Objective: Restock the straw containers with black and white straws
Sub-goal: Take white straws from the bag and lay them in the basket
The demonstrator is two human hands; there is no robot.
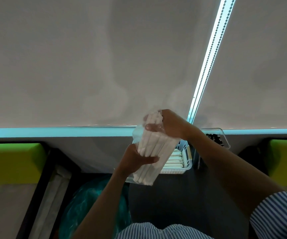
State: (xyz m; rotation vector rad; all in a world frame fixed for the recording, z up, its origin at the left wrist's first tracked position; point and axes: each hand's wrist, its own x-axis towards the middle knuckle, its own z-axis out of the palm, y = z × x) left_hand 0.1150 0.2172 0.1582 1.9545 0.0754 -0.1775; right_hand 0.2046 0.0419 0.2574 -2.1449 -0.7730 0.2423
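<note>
White straws, seemingly plastic-wrapped, sit gripped by left hand and right hand above a basket.

We see the white basket mostly blocked from above by the wrapped straw bundle in both hands. Clear container sits behind the right forearm. Blind walls off the back.

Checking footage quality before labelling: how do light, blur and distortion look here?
Head view: dim, with cyan glare along the window ledge and blind gap; wide-angle bending at the edges; the bundle of white straws and both hands are slightly soft; black straws barely resolve.
</note>
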